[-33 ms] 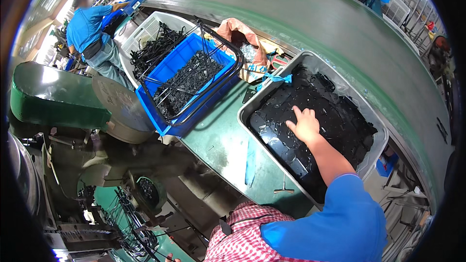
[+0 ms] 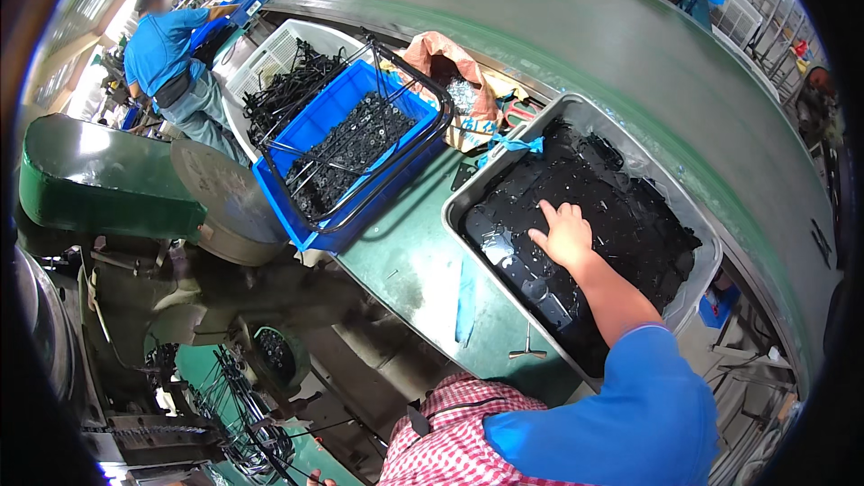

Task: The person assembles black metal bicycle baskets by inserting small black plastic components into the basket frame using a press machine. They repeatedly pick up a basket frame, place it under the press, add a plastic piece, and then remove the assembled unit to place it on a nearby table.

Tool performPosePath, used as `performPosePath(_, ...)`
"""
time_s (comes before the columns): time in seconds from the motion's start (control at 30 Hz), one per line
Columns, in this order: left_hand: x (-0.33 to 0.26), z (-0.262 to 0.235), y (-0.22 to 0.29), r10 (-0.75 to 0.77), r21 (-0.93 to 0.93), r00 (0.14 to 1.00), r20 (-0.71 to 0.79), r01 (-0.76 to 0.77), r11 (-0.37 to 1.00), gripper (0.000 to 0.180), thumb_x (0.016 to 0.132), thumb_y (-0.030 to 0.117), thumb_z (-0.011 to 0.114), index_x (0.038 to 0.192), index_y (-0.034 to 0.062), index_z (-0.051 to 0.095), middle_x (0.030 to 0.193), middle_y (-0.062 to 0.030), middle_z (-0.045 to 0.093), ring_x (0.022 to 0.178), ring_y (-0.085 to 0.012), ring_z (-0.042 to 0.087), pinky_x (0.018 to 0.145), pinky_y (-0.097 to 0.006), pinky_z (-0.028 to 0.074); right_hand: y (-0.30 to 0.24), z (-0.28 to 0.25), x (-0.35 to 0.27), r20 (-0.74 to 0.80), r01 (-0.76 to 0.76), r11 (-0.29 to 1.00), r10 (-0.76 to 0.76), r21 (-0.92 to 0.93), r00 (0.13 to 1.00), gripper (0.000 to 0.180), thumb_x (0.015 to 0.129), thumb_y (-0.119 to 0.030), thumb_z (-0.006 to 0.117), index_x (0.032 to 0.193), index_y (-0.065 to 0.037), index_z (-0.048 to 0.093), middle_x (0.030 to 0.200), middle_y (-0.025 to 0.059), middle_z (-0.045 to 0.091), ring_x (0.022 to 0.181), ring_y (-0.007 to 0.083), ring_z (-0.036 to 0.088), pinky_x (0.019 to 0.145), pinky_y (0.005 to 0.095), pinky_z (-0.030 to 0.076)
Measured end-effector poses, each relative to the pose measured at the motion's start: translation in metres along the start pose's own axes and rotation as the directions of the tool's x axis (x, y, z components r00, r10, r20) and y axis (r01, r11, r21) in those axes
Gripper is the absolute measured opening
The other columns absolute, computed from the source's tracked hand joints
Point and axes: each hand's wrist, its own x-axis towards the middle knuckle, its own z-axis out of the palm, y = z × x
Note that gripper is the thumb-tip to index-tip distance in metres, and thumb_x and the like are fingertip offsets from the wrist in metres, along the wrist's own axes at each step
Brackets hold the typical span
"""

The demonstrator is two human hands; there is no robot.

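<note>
My right hand [image 2: 567, 236] reaches into a grey plastic bin [image 2: 646, 146]. Its thumb and forefinger are spread, and I see nothing held in it. Beneath the fingers lie flat, glossy black pieces [image 2: 621, 216], with small light bits scattered over them. Only some fingertips of my left hand [image 2: 315, 480] show at the bottom edge, close to thin black rods; whether they grip anything is hidden. A metal T-handled tool [image 2: 527, 353] lies on the green table [image 2: 405, 283] next to the bin.
Left of the bin, a blue crate [image 2: 310, 238] holds small black parts, with a bent black tube frame [image 2: 443, 94] across it. Behind are an open sack [image 2: 450, 58] and a wide green conveyor belt [image 2: 576, 27]. A green machine [image 2: 108, 175] stands left. Two co-workers are farther off.
</note>
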Motion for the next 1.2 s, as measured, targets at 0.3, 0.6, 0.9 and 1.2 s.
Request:
performPosePath(0.3,-0.013,-0.005,-0.004,0.039,-0.043,0.999,-0.020,-0.040,0.998,0.058,0.077,0.042,0.066,0.124,0.0126,0.048,0.093,-0.0033,0.055,0.078,-0.0192,0.052,0.070,-0.035,0.044,0.087,-0.006,0.111,-0.187,-0.323,0.923,0.362,0.208,0.913,0.064,0.078,-0.041,0.067,0.132,-0.013,0.048,0.136,0.0135,0.045,0.126,0.0315,0.042,0.099,0.0448,0.041)
performPosePath(0.6,-0.026,-0.025,-0.020,0.134,-0.171,0.990,0.033,-0.126,0.977,0.054,0.079,0.042,0.065,0.123,0.0141,0.050,0.094,-0.0028,0.055,0.078,-0.0194,0.052,0.071,-0.036,0.044,0.046,0.041,0.102,-0.345,0.035,0.999,-0.023,0.030,0.938,0.039,0.082,-0.009,0.053,0.122,-0.005,0.054,0.125,0.0127,0.050,0.115,0.0310,0.048,0.089,0.0406,0.046)
performPosePath(0.9,-0.034,-0.057,-0.041,0.207,-0.207,0.978,0.038,-0.195,0.959,0.047,0.082,0.045,0.060,0.118,0.0160,0.052,0.087,-0.0007,0.053,0.072,-0.0186,0.049,0.067,-0.035,0.043,0.022,0.009,0.073,-0.316,0.037,0.994,-0.068,-0.102,0.946,0.019,0.071,-0.006,0.057,0.086,-0.001,0.066,0.081,0.0169,0.065,0.080,0.0353,0.062,0.072,0.0438,0.052)
performPosePath(1.2,-0.013,-0.078,-0.033,0.299,-0.171,0.923,0.243,-0.263,0.950,0.083,0.067,0.047,0.073,0.131,0.0046,0.040,0.088,-0.0021,0.051,0.074,-0.0144,0.049,0.070,-0.028,0.044,-0.097,-0.058,-0.044,-0.243,0.219,0.653,-0.054,0.725,0.968,0.029,0.091,-0.014,0.052,0.116,0.001,0.052,0.079,0.0117,0.063,0.061,0.0174,0.060,0.061,0.0314,0.050)
